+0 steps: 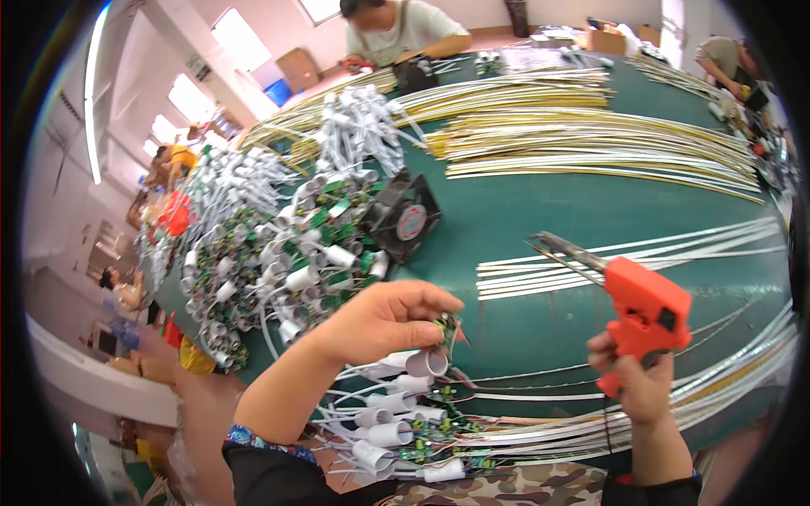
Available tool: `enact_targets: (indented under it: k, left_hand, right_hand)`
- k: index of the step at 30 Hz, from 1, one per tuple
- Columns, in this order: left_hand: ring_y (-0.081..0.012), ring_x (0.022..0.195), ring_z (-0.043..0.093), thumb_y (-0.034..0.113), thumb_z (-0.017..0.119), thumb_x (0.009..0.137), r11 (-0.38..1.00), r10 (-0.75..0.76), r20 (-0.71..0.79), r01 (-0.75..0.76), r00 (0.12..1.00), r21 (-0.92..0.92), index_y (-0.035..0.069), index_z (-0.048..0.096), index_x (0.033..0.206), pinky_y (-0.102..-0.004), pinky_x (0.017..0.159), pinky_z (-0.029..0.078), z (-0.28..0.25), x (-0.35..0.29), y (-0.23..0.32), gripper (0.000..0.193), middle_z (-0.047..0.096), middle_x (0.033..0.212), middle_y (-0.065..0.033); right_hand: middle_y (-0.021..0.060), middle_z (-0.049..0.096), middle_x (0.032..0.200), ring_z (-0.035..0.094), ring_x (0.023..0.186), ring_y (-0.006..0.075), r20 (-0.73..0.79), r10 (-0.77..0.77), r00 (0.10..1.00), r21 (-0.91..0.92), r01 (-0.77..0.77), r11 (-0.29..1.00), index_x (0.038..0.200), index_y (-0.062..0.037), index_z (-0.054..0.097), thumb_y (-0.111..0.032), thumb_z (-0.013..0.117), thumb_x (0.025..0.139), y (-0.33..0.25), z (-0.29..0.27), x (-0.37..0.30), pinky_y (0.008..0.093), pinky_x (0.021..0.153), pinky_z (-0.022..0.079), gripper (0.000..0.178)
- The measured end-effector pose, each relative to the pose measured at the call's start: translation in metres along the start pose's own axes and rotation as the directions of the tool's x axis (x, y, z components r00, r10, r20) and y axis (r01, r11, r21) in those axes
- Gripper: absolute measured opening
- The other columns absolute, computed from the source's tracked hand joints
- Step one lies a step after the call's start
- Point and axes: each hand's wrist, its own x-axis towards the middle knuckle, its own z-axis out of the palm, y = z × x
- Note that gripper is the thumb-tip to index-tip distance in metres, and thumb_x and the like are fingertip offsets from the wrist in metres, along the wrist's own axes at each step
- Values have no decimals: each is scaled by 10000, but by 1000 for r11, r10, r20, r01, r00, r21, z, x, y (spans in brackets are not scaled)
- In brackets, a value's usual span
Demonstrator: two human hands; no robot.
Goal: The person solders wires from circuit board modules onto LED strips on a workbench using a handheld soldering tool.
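Note:
My left hand [384, 320] pinches a small green circuit board [447, 327] with thin red wires, thumb and fingers closed on it. Just below it hangs a white plastic cylinder [427, 363]; whether it is joined to this board I cannot tell. My right hand [639, 384] grips a red soldering gun [646, 308] by its handle, its metal tip pointing left, above the table and apart from the board. Close to my body lie several white cylinders [390, 433] with cables and green boards, beside long thin strips [582, 426].
A heap of white cylinders and boards [295, 244] covers the table's left side. Beside it stands a black fan [407, 218]. Bundles of white and yellow strips [591, 143] lie farther back, with several loose strips [540, 278] nearer. A person [401, 34] sits across the green table [498, 215].

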Motion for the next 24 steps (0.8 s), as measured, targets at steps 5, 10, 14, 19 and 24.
enact_targets:
  k: [5, 10, 14, 19, 24]
  left_hand:
    - [-153, 905, 672, 105, 532, 1005, 961, -163, 160, 194, 973, -199, -6, 543, 1294, -262, 764, 530, 33, 46, -30, 310, 687, 1118, -112]
    - [-155, 922, 666, 128, 582, 981, 872, -224, 283, 321, 933, -370, 0, 577, 1235, -264, 770, 543, 57, 70, -42, 284, 671, 1052, -78]
    - [-141, 945, 659, 142, 622, 960, 864, -221, 241, 305, 945, -401, -10, 558, 1166, -274, 814, 554, 65, 75, -50, 264, 660, 1047, -90]
    - [-127, 868, 663, 126, 591, 971, 861, -240, 258, 327, 936, -389, 0, 526, 1197, -264, 748, 556, 70, 77, -55, 267, 652, 993, -71]
    - [-66, 786, 587, 183, 569, 989, 924, -216, 346, 306, 913, -230, 39, 574, 1134, -223, 652, 493, 72, 67, -33, 205, 622, 910, -15]
  right_hand:
    - [166, 616, 1216, 642, 1071, 246, 241, -221, 945, -351, 298, 888, 1520, -50, 168, 28, 662, 858, 11, 22, 10, 387, 941, 497, 829]
    - [187, 658, 1149, 662, 1000, 293, 437, -609, 662, -395, 749, 532, 1492, -67, 195, -106, 775, 800, 37, 25, 22, 421, 882, 520, 904]
    - [157, 678, 1094, 666, 929, 317, 496, -613, 614, -447, 787, 426, 1389, -54, 396, -98, 808, 724, 23, 34, 21, 418, 851, 530, 784]
    - [126, 674, 1031, 662, 881, 304, 503, -628, 595, -442, 801, 405, 1307, -56, 490, -81, 804, 715, 27, 27, 18, 387, 773, 534, 671]
    - [70, 643, 931, 624, 780, 178, 239, -215, 947, -624, 319, 713, 1151, -26, 583, -73, 768, 812, 15, 29, 5, 288, 714, 502, 389]
